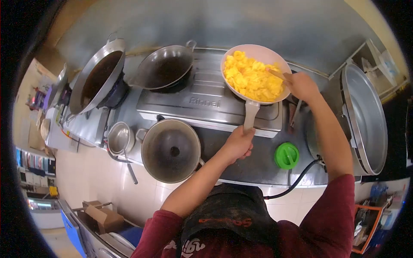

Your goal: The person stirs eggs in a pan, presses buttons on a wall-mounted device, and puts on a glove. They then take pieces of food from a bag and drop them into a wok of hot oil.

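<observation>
My left hand is wrapped round the pale handle of a frying pan, which sits over the right side of a gas stove. Soft yellow scrambled eggs fill much of the pan. My right hand grips a wooden spatula at the pan's right edge, and its tip reaches into the eggs. On the stove's left burner rests a dark wok. A green lid lies on the counter below my right forearm.
A large pot and a small saucepan with a long-handled tool stand at the counter's front left. Farther left is a big wok of dark liquid. A wide metal basin leans at the right, and a black hose crosses the front edge.
</observation>
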A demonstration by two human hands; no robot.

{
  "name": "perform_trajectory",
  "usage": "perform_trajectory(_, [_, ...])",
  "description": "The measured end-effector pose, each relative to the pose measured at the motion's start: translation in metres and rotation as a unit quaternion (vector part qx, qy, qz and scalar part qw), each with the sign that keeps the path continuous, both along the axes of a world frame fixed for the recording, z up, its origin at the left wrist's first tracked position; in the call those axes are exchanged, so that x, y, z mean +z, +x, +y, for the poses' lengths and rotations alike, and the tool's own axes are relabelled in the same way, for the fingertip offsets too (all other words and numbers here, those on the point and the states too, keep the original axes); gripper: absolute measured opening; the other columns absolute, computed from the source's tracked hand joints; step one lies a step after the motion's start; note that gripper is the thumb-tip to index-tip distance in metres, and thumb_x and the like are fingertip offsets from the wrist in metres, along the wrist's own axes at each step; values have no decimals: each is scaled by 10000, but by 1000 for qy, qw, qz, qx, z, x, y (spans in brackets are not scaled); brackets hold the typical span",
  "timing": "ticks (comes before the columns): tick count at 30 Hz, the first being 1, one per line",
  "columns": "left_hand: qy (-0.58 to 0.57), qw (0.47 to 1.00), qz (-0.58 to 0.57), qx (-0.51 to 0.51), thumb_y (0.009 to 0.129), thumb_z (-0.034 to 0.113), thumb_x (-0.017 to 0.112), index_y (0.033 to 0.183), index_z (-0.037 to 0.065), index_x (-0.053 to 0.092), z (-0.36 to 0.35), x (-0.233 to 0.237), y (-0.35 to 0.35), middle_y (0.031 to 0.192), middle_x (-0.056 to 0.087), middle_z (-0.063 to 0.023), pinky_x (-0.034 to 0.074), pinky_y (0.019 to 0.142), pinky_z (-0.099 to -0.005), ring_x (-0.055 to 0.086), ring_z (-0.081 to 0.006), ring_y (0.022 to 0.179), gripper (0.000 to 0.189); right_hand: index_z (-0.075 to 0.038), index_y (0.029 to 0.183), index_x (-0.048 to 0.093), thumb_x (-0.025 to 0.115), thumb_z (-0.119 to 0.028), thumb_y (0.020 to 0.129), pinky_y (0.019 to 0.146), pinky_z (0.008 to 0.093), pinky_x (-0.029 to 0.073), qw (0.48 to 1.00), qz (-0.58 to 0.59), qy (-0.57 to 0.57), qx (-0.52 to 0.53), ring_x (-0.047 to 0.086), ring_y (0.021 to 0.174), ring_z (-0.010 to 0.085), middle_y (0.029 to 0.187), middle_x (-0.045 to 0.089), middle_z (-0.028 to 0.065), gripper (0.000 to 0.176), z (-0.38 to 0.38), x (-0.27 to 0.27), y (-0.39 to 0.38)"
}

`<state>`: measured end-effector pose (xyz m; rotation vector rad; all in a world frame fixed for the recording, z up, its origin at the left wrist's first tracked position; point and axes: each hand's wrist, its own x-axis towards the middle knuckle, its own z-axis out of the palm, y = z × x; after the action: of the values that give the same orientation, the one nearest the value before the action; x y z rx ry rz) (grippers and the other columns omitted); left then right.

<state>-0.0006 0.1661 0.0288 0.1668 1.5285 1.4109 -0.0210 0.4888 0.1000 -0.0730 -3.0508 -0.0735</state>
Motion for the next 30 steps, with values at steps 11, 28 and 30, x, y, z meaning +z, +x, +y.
perform_trajectory(11, [9, 999, -21, 49, 1018, 363, 507, 1065, 104, 459, 0, 22, 10, 691, 507, -16, 343, 389, -256, 482, -109, 478, 268, -34, 1341, 522, 611, -140, 846, 645, 342, 581, 975, -44, 218, -7, 693, 812, 246, 934, 633, 114, 514, -114, 37, 115])
perform_trajectory(28, [28, 998, -12, 51, 1014, 382, 514, 1082, 112, 464, -2, 9, 15, 704, 507, -23, 315, 377, -248, 465, -100, 474, 283, -86, 1070, 702, 629, -149, 854, 720, 449, 572, 975, -115, 115, -151, 693, 864, 356, 924, 684, 180, 236, -117, 46, 63])
perform_trajectory(30, [24, 998, -12, 54, 1014, 385, 512, 1077, 113, 466, -2, 14, 16, 707, 509, -27, 318, 372, -250, 463, -99, 472, 284, -81, 1219, 660, 609, -177, 892, 697, 450, 565, 994, 32, 61, -89, 688, 819, 371, 881, 670, 192, 344, -112, -2, 66])
